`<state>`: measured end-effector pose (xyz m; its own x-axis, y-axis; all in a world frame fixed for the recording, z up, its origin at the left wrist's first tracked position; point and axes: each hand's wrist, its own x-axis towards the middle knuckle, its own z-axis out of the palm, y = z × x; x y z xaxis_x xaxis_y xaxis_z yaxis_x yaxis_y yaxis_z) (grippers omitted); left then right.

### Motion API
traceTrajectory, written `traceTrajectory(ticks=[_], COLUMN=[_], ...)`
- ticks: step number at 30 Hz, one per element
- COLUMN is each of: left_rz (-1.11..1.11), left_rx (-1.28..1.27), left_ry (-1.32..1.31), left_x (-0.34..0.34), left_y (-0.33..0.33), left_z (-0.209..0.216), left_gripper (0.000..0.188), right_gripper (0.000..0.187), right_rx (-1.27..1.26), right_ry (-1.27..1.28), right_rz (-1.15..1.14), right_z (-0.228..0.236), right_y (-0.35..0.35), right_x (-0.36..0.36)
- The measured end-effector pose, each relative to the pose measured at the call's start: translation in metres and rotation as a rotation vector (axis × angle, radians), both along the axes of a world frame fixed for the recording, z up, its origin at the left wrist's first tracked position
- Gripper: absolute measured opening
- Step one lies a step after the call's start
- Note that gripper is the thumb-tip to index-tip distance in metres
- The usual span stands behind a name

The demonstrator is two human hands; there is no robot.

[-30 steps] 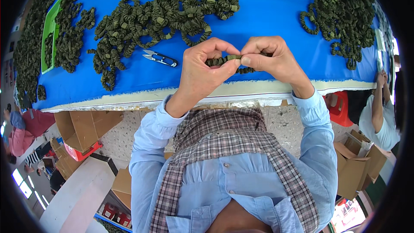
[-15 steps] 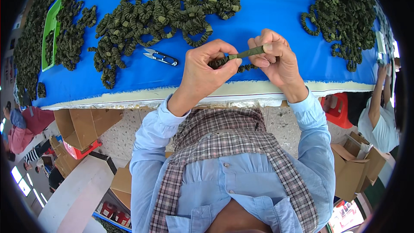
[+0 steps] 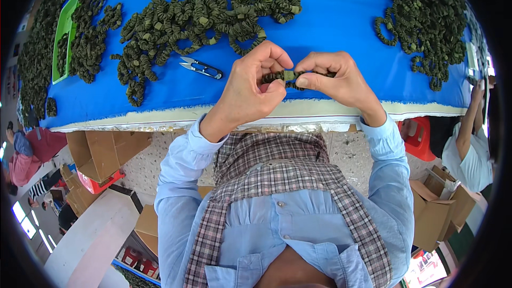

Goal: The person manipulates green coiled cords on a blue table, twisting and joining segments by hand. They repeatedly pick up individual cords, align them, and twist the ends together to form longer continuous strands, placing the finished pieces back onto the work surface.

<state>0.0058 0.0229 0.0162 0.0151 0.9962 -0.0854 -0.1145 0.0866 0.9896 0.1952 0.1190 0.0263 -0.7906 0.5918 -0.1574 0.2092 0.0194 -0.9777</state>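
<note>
A dark olive scrunchie (image 3: 289, 76) of gathered fabric is stretched between my hands above the front edge of the blue-covered table (image 3: 330, 26). A flat, paler band of cloth shows on it between my fingertips. On its left part my left hand (image 3: 249, 89) is closed, with the thumb below the ring and the index finger arched over it. Thumb and fingers of my right hand (image 3: 344, 80) pinch it just right of the flat band. Part of the ring is hidden behind my fingers. Thread snips (image 3: 201, 68) with black handles lie left of my left hand.
Beyond my hands spreads a large heap of olive scrunchies (image 3: 202, 20). More heaps lie at the right (image 3: 426, 21) and far left (image 3: 88, 53), around a green tray (image 3: 62, 26). Cardboard boxes (image 3: 106, 152) and a red stool (image 3: 418, 138) stand below table level. Another person (image 3: 469, 144) is at the right.
The flat strip of cloth that my right hand held out to the right is now down as a short band on the scrunchie. My right hand has come closer to the left.
</note>
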Motion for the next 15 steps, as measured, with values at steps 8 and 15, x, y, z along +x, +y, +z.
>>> traceTrajectory(ticks=[8,15], left_rz=[-0.004,0.174], left_rx=[0.058,0.153], left_ry=[0.108,0.335], left_x=[0.001,0.022], left_y=[0.006,0.006], left_z=[0.006,0.0], left_gripper=[0.025,0.014], right_gripper=[0.011,0.012], right_rx=[-0.62,-0.572], right_ry=[0.44,0.462], right_rz=[-0.223,-0.199], right_z=[-0.014,-0.016], right_y=[-0.002,-0.004], right_x=[0.001,-0.001])
